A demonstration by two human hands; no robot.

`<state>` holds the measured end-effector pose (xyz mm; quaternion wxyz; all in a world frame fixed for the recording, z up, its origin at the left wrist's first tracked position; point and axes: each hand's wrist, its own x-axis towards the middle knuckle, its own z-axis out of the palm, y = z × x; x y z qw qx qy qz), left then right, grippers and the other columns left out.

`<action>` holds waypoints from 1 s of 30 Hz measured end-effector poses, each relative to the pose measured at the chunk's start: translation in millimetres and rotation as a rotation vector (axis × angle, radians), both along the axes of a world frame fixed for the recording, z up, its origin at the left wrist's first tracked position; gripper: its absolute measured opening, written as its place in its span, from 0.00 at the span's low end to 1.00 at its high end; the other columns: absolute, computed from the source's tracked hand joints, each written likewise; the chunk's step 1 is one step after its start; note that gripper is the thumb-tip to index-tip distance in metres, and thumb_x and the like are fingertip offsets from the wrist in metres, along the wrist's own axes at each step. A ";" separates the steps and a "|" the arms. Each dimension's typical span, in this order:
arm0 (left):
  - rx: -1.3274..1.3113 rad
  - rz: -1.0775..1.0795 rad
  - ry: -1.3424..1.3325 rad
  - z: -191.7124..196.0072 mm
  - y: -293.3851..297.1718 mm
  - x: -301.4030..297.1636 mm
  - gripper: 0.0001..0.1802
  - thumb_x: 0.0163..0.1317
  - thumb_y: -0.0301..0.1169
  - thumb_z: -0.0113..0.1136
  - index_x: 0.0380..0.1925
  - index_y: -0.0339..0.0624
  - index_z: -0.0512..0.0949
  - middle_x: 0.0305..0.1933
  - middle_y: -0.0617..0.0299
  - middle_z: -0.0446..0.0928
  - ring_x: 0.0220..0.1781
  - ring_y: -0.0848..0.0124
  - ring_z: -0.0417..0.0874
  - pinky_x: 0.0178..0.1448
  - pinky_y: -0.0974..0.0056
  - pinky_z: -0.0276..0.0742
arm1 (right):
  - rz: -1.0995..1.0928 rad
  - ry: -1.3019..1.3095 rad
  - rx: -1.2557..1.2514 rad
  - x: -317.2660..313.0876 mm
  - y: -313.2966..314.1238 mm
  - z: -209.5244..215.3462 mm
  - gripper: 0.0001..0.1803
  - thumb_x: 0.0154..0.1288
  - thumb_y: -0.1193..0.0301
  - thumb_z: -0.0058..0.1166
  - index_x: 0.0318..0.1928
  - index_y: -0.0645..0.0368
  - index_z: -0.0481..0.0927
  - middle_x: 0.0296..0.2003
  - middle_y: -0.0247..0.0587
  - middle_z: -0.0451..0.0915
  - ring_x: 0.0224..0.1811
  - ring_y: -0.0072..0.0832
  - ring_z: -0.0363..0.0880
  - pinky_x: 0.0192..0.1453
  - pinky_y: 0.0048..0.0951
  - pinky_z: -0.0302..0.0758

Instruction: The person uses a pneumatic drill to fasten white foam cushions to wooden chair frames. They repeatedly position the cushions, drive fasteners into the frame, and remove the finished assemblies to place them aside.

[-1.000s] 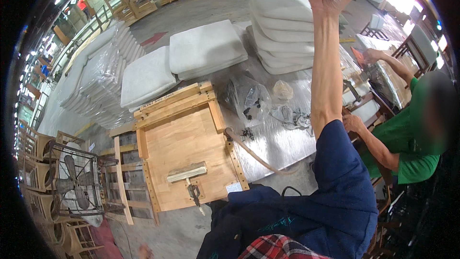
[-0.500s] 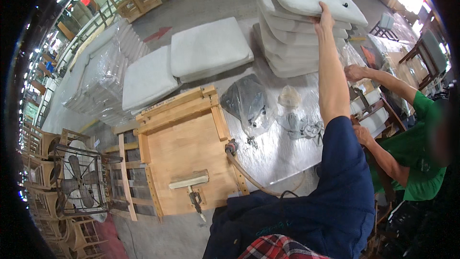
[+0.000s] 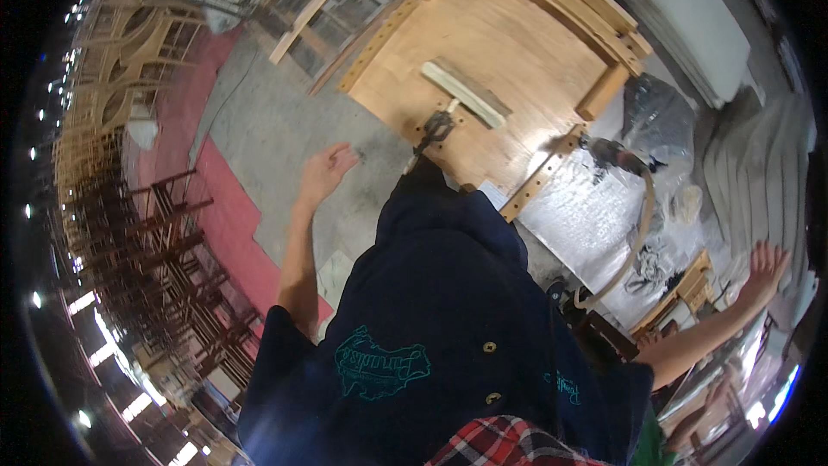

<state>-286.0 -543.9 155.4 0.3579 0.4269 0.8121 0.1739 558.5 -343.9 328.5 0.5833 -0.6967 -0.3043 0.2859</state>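
Head view: bag (image 3: 687, 204) between hose (image 3: 648, 211) and pads (image 3: 752, 173)

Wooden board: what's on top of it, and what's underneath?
The board carries a metal clamp, a pale bar and wooden rails; what's underneath is covered.

left fingers (image 3: 346, 158) far from right fingers (image 3: 765, 256)

A layered stack of grey-white padded cushions (image 3: 749, 164) with rounded, wavy edges fills the frame's right side, while a light-brown flat wooden jig (image 3: 509, 34) with raised rails lies at upper centre.
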 end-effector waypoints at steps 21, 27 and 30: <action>1.228 -0.997 -1.627 257.8 109.6 -48.2 0.17 0.65 0.46 0.67 0.37 0.46 0.76 0.46 0.55 0.80 0.47 0.64 0.81 0.55 0.59 0.71 | 0.435 -0.336 -0.120 -463.1 -144.2 33.0 0.16 0.67 0.83 0.59 0.55 0.69 0.81 0.42 0.42 0.85 0.43 0.28 0.85 0.49 0.28 0.81; 1.301 -0.902 -1.761 216.3 141.4 -89.2 0.17 0.69 0.44 0.64 0.43 0.40 0.77 0.51 0.47 0.81 0.53 0.63 0.81 0.63 0.59 0.70 | 0.452 -0.290 -0.320 -557.1 -172.9 -6.4 0.17 0.68 0.80 0.63 0.56 0.66 0.80 0.40 0.37 0.85 0.41 0.23 0.84 0.48 0.25 0.80; 1.266 -0.578 -1.642 147.2 191.5 -86.7 0.18 0.72 0.43 0.62 0.45 0.38 0.77 0.54 0.43 0.81 0.56 0.62 0.80 0.67 0.59 0.69 | 0.400 -0.294 -0.397 -580.1 -190.3 -25.2 0.15 0.66 0.78 0.67 0.52 0.66 0.82 0.37 0.34 0.85 0.38 0.19 0.82 0.45 0.22 0.79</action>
